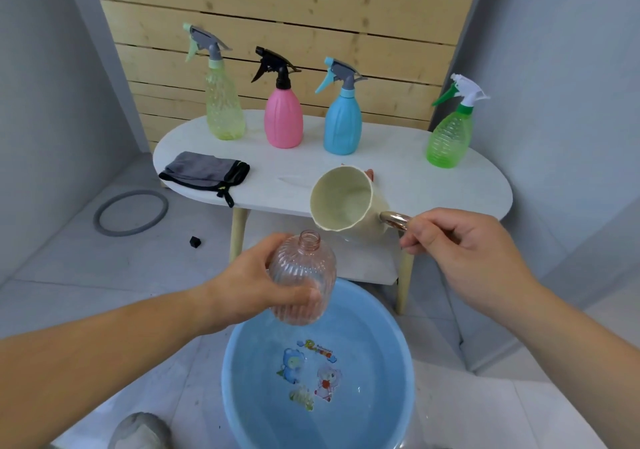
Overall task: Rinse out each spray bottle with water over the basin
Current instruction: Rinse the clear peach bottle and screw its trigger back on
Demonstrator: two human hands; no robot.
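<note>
My left hand [263,286] grips a clear pink ribbed bottle [304,275] with no spray head, its open neck tilted up and away, above the far rim of the blue basin [235,389]. My right hand [464,251] holds the metallic handle of a cream cup [343,203], tipped with its mouth toward the bottle's neck. On the white oval table [478,189] stand several capped spray bottles: yellow [223,109], pink [283,116], blue [343,123] and green [448,137].
A folded grey cloth [204,171] lies on the table's left end. On the tiled floor to the left lie a grey ring [131,213] and a small black piece [195,241]. A wooden slat wall stands behind the table. The basin shows cartoon stickers and some water.
</note>
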